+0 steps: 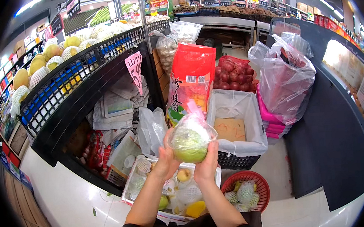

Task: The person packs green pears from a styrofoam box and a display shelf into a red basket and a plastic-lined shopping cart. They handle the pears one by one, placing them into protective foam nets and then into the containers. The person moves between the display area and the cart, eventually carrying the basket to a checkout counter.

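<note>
Left hand [165, 163] and right hand [206, 164] half-curled, cupping 1 film-wrapped green fruit [188, 149] above 1 white foam box [172, 216]; I judge 2-sided hold stops rolling. Near box, 1 red basket [261, 184], probably grouping netted fruit [246, 192]: I count 3-plus, exact total unclear.
</note>
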### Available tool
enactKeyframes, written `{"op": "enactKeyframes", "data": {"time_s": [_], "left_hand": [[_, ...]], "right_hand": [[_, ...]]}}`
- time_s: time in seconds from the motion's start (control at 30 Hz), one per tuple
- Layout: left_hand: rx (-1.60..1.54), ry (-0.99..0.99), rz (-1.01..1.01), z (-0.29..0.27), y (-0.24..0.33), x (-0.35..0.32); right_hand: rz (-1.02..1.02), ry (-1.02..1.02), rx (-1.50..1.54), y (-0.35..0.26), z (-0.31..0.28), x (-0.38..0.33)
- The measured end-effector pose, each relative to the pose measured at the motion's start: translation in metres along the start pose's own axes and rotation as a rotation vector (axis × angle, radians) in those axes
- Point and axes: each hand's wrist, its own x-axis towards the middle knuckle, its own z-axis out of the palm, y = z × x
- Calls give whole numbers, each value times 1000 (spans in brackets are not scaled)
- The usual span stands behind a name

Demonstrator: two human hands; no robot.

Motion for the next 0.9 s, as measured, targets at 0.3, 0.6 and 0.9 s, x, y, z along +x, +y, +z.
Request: {"op": "enactKeyframes", "data": {"time_s": [0.3, 0.6, 0.9], "left_hand": [[-45, 183, -225, 1, -3, 7], [9, 301, -90, -5, -4, 11], [-139, 240, -148, 14, -8, 13]], "right_hand": [[-402, -505, -826, -17, -21, 26], [-159, -582, -820, -34, -10, 45], [-61, -494, -637, -21, -26, 61]]}}
